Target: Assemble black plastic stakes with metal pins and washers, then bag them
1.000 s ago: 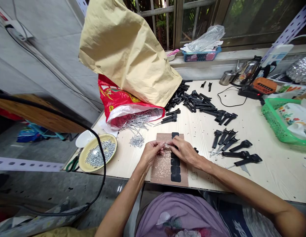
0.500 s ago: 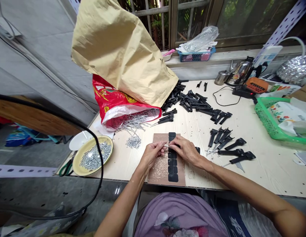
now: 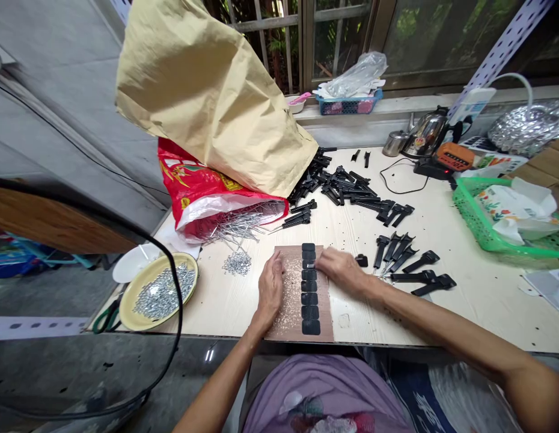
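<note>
Joint hold over, left hand (image 3: 271,284), fingers together, palm hidden, flanks board (image 3: 325,313) at nine o'clock; right hand (image 3: 343,269), two o'clock, pinch unclear.

Left forearm (image 3: 225,374): bare, slanting forward and inward from the person's own left side.
Left wrist (image 3: 260,320): nearly in line with that forearm.
Left hand (image 3: 271,285): fingers close together and loosely curled, tips pointing away from the body; hard to see what they grip, if anything.
Right forearm (image 3: 437,322): bare too, reaching long across the front from a bent elbow.
Right hand (image 3: 343,270): turned inward, knuckles up, fingers bent and slightly blurred.
Between the hands: a clear gap.
</note>
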